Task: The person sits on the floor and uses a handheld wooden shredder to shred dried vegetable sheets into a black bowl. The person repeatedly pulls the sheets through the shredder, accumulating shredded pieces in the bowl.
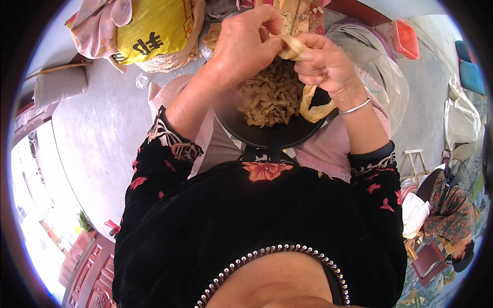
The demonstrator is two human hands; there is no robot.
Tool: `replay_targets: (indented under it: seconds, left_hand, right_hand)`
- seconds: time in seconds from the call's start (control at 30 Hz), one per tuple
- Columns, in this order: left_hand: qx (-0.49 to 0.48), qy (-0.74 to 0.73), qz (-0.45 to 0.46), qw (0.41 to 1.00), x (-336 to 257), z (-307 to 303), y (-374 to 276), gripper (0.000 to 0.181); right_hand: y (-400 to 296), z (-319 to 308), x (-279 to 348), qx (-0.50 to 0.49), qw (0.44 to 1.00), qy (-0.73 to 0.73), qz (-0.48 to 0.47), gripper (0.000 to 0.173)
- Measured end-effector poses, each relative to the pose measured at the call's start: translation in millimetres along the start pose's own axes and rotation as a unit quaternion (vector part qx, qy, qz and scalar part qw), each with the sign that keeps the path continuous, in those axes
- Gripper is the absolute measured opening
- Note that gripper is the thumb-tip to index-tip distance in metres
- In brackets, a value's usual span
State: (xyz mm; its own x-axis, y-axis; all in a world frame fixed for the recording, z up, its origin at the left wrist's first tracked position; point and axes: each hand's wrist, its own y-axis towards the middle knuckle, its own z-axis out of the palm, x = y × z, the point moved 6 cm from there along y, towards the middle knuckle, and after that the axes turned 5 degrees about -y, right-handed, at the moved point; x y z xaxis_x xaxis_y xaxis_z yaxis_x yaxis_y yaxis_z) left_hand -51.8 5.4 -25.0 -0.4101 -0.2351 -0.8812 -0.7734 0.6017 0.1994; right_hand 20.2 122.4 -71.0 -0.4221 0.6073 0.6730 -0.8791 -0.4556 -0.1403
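Note:
My left hand (250,42) pinches one end of a pale yellow, folded strip (293,48), perhaps dried food, between thumb and fingers. From the right, my right hand (325,63) grips the same strip; a silver bangle circles that wrist. A longer loop of similar yellow material (311,107) hangs below the right hand, over the rim of a round black pan (265,136). Short brown cut pieces (271,98) lie heaped in the pan, which rests on my lap. Beyond my fingers is a worn wooden board or bench (290,19), partly covered by the hands.
A stuffed yellow sack (154,30) with writing and a pink cloth (92,30) are at upper left. Clear plastic sheeting (385,77) and a red plastic container (406,40) lie at upper right. Another person (452,208) sits at far right, near a maroon stool (429,263).

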Motion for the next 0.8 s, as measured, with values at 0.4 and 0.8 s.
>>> replay_targets:
  seconds: [0.4, 0.8]
  left_hand:
    - [0.079, 0.098, 0.084, 0.988, -15.5, 2.5, -0.7, 0.027]
    - [0.201, -0.479, -0.156, 0.840, 3.2, -2.4, -5.7, 0.027]
  right_hand:
    - [3.3, 2.1, 3.9, -0.150, 0.982, -0.089, -0.074, 0.011]
    - [-25.4, -4.0, 46.7, -0.169, 0.896, -0.370, -0.177, 0.020]
